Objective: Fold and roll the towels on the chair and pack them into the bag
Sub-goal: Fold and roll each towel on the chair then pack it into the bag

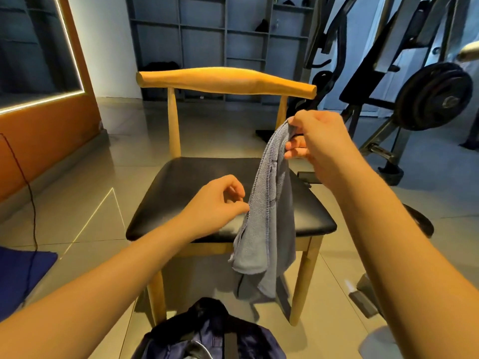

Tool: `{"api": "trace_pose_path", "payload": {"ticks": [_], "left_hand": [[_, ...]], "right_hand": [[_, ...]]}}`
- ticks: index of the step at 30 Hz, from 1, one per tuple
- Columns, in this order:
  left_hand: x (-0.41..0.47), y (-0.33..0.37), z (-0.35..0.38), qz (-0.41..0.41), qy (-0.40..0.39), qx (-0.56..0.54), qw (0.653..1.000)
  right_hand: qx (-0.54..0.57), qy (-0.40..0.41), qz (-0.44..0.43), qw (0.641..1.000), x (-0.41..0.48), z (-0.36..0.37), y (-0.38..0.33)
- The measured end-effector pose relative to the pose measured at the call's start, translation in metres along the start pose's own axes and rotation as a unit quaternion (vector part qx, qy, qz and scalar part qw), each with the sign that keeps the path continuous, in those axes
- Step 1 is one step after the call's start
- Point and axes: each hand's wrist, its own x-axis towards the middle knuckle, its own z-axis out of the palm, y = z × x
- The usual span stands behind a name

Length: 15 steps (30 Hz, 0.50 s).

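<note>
A grey-blue towel [269, 211] hangs lengthwise over the right side of the wooden chair [228, 81] with its black seat [186, 187]. My right hand [316, 138] pinches the towel's top end, held above the seat. My left hand [220, 200] is at the towel's left edge about halfway down, fingers curled, thumb and fingertip touching the hem. A dark blue bag [207, 335] lies on the floor below the chair's front edge, partly cut off by the frame.
Weight machines with plates [432, 97] stand to the right of the chair. Grey shelving [223, 29] lines the back wall. An orange wall panel [49, 130] with a black cable is on the left, and a blue mat [20, 273] lies on the tiled floor.
</note>
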Motion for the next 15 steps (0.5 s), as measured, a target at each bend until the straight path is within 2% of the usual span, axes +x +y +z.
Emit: {"api": "trace_pose_path", "payload": {"ticks": [5, 10, 12, 15], "left_hand": [[-0.008, -0.008, 0.014, -0.013, -0.066, 0.015, 0.998], [-0.009, -0.02, 0.024, -0.016, -0.1, 0.098, 0.99], [-0.005, -0.023, 0.02, -0.027, -0.058, 0.116, 0.991], [-0.001, -0.02, 0.009, -0.012, 0.12, 0.078, 0.99]], "right_hand": [[0.013, 0.025, 0.011, 1.0, 0.001, 0.001, 0.003], [0.067, 0.062, 0.033, 0.995, 0.008, -0.002, 0.007], [0.102, 0.073, 0.041, 0.991, 0.011, -0.005, 0.009], [0.153, 0.086, 0.042, 0.984, 0.013, -0.009, 0.014]]}}
